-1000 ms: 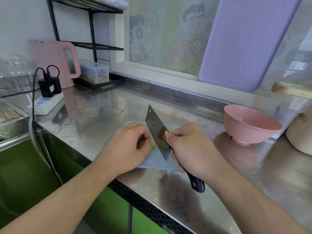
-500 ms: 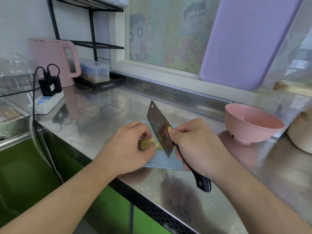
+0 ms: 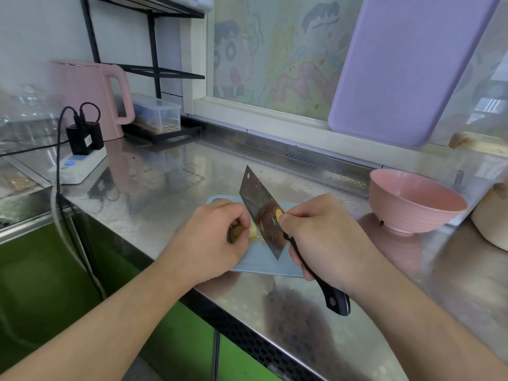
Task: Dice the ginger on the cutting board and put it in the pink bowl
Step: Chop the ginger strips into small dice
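Observation:
A small pale blue cutting board [image 3: 264,266] lies on the steel counter near its front edge. On it sits a yellowish piece of ginger [image 3: 243,232], and my left hand [image 3: 211,240] holds it with curled fingers. Just right of the ginger stands a cleaver [image 3: 261,213] with a black handle; my right hand [image 3: 321,237] grips that handle, thumb and forefinger on the blade. The blade's edge is down on the board against the ginger. The pink bowl [image 3: 412,200] stands to the right of the board, with nothing visible inside.
A pink kettle [image 3: 90,97], a power strip with plugs [image 3: 82,158] and a clear plastic box [image 3: 156,115] stand at the back left. A purple board [image 3: 406,64] leans on the window. A beige pot [image 3: 494,215] is at the far right edge.
The cleaver has gone up and come down again on the ginger, while my left hand has stayed on the piece and shifted very little.

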